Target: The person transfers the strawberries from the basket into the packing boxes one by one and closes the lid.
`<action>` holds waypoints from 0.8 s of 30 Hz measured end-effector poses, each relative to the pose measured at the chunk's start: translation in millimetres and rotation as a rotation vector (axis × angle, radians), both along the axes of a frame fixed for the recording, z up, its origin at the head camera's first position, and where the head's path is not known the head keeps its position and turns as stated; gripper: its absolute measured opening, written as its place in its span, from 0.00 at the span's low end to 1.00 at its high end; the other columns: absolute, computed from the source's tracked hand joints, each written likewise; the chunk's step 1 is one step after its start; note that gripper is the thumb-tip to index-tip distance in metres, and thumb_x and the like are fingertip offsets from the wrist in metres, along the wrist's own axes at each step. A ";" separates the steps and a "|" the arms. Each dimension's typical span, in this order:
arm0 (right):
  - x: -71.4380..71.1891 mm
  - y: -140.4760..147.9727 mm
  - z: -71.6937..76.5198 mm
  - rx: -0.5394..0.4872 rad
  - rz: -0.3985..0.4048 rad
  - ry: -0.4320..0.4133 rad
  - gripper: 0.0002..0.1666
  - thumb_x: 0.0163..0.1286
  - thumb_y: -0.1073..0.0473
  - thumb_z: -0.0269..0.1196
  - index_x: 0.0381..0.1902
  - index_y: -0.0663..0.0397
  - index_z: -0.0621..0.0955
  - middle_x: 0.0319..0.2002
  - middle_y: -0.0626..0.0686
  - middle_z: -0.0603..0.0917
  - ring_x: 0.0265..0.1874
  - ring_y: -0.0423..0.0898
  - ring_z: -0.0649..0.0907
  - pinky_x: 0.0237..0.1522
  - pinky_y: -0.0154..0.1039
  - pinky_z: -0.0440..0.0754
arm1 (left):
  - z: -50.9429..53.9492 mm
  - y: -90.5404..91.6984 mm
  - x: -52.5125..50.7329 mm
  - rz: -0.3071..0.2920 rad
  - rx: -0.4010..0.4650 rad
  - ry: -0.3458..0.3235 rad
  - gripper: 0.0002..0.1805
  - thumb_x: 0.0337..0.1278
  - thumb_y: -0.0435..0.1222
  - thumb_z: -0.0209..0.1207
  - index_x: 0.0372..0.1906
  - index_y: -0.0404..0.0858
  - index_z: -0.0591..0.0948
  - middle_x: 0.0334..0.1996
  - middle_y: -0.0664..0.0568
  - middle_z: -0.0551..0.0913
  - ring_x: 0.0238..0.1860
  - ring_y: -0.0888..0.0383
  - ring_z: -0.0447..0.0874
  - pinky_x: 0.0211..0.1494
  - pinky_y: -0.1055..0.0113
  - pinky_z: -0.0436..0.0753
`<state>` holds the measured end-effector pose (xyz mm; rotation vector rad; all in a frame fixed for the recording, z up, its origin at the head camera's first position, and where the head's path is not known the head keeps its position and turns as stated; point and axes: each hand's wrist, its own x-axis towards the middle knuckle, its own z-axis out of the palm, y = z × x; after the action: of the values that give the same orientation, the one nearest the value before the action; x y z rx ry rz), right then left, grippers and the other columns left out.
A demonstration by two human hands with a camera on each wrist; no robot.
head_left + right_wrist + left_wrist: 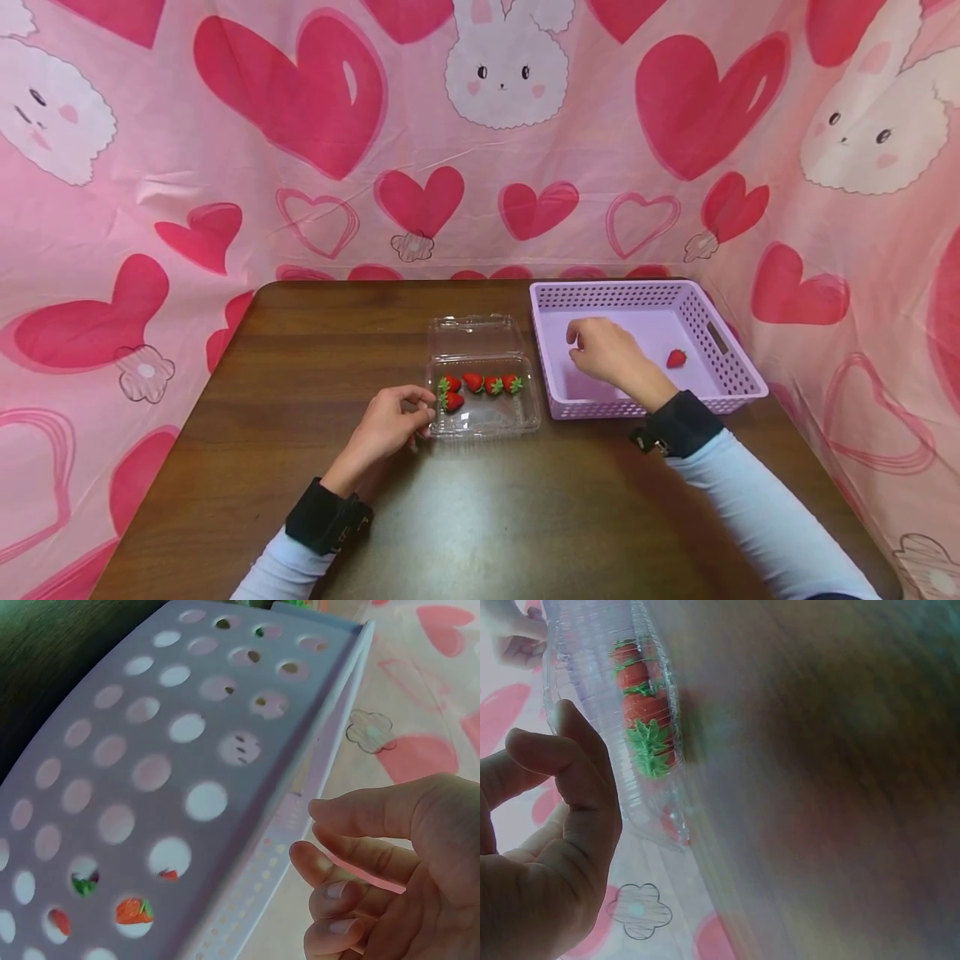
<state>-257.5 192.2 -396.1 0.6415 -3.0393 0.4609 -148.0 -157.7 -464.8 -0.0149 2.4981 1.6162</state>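
A clear plastic clamshell box point(487, 425) lies with its lid folded back, several red strawberries point(472, 382) inside. By the box's left side is the left hand point(392, 422), its fingers loosely bent. In the left wrist view a fingertip of it comes up to the box's edge; contact is hard to tell. Over the left part of a lilac plastic basket point(645, 411) hovers the right hand point(606, 350). Its fingers are loosely curled with nothing between them in the right wrist view. One strawberry point(677, 358) sits on the basket floor, right of that hand.
Box and basket stand side by side toward the back of a brown wooden table point(480, 517). A pink curtain point(480, 150) with hearts and rabbits hangs behind and at both sides. Through the basket's holes, red and green bits of strawberry point(135, 911) show.
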 end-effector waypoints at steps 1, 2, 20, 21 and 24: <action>-0.8 1.9 -0.6 0.002 -0.004 -0.004 0.08 0.63 0.64 0.68 0.41 0.59 0.85 0.32 0.54 0.83 0.32 0.54 0.82 0.33 0.54 0.81 | 0.0 0.1 0.0 0.001 0.001 0.001 0.10 0.66 0.27 0.68 0.50 0.32 0.86 0.23 0.48 0.85 0.23 0.44 0.85 0.25 0.52 0.85; -1.5 3.7 -1.0 0.004 -0.010 -0.008 0.09 0.63 0.64 0.68 0.41 0.59 0.85 0.32 0.55 0.83 0.32 0.55 0.82 0.33 0.54 0.81 | 0.2 0.2 -0.1 0.000 0.001 0.001 0.10 0.66 0.28 0.68 0.50 0.32 0.86 0.23 0.48 0.85 0.23 0.44 0.85 0.25 0.51 0.85; -10.3 31.7 -11.9 0.072 -0.114 -0.172 0.14 0.63 0.63 0.67 0.46 0.64 0.85 0.41 0.60 0.86 0.38 0.57 0.83 0.39 0.55 0.81 | 1.0 -0.9 -0.6 -0.008 -0.004 0.008 0.09 0.67 0.28 0.67 0.50 0.32 0.86 0.23 0.48 0.84 0.23 0.45 0.84 0.26 0.51 0.86; -10.8 33.2 -13.3 0.075 -0.120 -0.186 0.15 0.63 0.63 0.67 0.47 0.64 0.85 0.42 0.61 0.86 0.39 0.57 0.83 0.41 0.55 0.81 | 1.2 -0.8 -0.4 -0.008 -0.003 0.007 0.09 0.67 0.28 0.67 0.50 0.32 0.86 0.23 0.48 0.84 0.23 0.45 0.84 0.26 0.51 0.86; -11.9 38.3 -16.8 0.080 -0.132 -0.212 0.14 0.64 0.63 0.67 0.46 0.64 0.86 0.42 0.61 0.86 0.40 0.58 0.82 0.43 0.57 0.81 | 1.3 -0.7 -0.1 -0.008 0.000 0.006 0.09 0.67 0.27 0.67 0.50 0.32 0.86 0.23 0.48 0.85 0.23 0.45 0.84 0.26 0.51 0.86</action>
<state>-269.4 230.5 -412.8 0.4149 -3.2883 0.4315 -148.2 -158.4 -463.5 -0.0007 2.4997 1.6151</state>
